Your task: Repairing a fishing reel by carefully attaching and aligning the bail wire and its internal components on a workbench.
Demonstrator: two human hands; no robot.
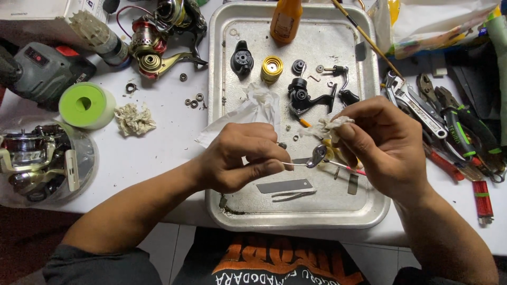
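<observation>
Left hand (244,157): fingers curled together, thumb and forefinger pinched on the thin stem of a small metal reel part (316,156). The part's rounded silver head sticks out to the right of the fingertips, over the middle of the tray.

Right hand (381,143): fingers bent and closed around a crumpled scrap of cloth (331,126), with a thin pink-handled tool (348,168) running under the fingers and out toward the left. The cloth sits just above the metal part's head; the two hands are close, fingertips nearly meeting at the part.

Metal tray (222,63): rectangular, silver, stained; lies on the white table beneath both hands. Contents: black round reel piece (242,59), yellow spool (272,68), black reel body with crank arm (306,96), white tissue (259,105), flat grey strip (285,186), tweezers (293,196), orange bottle (285,20) at the far edge.

Table, left of tray: fishing reel (158,42) partly stripped, small rings and bearings (193,100), dirty wad of cloth (134,119), green tape roll (85,105), power drill (42,71), clear tub holding another reel (39,163).

Table, right of tray: adjustable wrench (417,108), pliers with green-and-black grips (465,132), red-handled tool (481,198).
</observation>
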